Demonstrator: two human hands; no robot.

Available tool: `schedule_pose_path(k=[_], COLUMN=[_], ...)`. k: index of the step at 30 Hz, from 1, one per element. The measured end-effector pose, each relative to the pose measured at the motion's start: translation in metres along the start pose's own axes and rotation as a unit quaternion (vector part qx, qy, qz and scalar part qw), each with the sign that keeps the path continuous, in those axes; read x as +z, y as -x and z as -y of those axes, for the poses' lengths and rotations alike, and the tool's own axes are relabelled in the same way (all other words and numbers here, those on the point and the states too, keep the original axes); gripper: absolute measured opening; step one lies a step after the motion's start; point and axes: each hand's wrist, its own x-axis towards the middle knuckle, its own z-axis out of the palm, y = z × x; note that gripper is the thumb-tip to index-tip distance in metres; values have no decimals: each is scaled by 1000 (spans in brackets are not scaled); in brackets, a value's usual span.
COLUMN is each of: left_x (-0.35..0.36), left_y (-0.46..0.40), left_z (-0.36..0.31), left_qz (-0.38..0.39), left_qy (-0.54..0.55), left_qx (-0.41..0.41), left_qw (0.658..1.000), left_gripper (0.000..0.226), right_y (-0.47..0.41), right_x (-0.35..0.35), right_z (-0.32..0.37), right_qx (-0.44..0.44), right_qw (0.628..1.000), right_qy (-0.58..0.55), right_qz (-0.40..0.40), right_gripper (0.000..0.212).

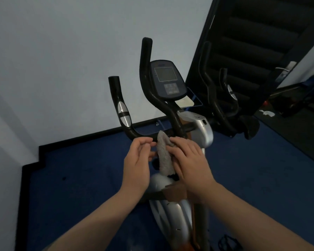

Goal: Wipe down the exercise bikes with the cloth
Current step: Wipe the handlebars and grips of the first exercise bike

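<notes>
A silver and black exercise bike [198, 129] stands before me, its console [166, 78] raised between black handlebars [127, 129]. A grey fluffy cloth [163, 156] hangs over the handlebar's cross tube near the stem. My right hand [190, 160] grips the cloth from the right, fingers curled over it. My left hand [138, 160] hovers just left of the cloth with relaxed, slightly bent fingers, its fingertips near the bar; whether they touch the cloth is unclear.
Blue carpet [80, 178] covers the floor, bounded by a black skirting and a pale wall [62, 51] at left and behind. A dark stepped panel [261, 42] leans at the right. A black pedal [250, 126] and clutter lie at far right.
</notes>
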Motion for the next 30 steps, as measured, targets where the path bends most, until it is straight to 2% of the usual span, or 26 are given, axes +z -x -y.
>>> schedule_pose_path(k=[2,6,9,12,15,18,22,24,27,30], left_x=[2,16,30,42,50,51,46,44,48,52], left_y=[0,0,2,6,8,10,12,13,13,13], left_z=[1,6,12,20,27,30,32,33,36,37], left_qz=[-2,-39,-67,-84,-119,-136,-115,-115,-132,-146], left_qy=[-9,-21,-23,-44,-48,-54,-74,-80,-73,-72], left_qx=[0,4,2,0,10,22,31,36,42,53], left_qw=[1000,999,998,995,992,989,990,989,988,985], left_gripper=[22,23,22,20,23,27,29,29,29,31], right_y=[-12,-31,-17,-16,-30,-26,-17,-23,-30,-21], right_x=[-7,-18,-26,-33,-25,-16,-13,-8,-1,-7], right_z=[-6,-10,-21,-35,-21,-5,-38,-37,-16,-33], right_qx=[-35,-9,-55,-5,32,7,-70,-54,17,-48], right_qw=[999,999,997,993,986,992,992,988,985,986], right_qy=[14,-41,-51,-113,-165,-116,-103,-143,-169,-162], right_qz=[13,11,-10,-16,23,53,24,11,-13,-11], right_gripper=[24,21,24,30,32,41,24,18,20,23])
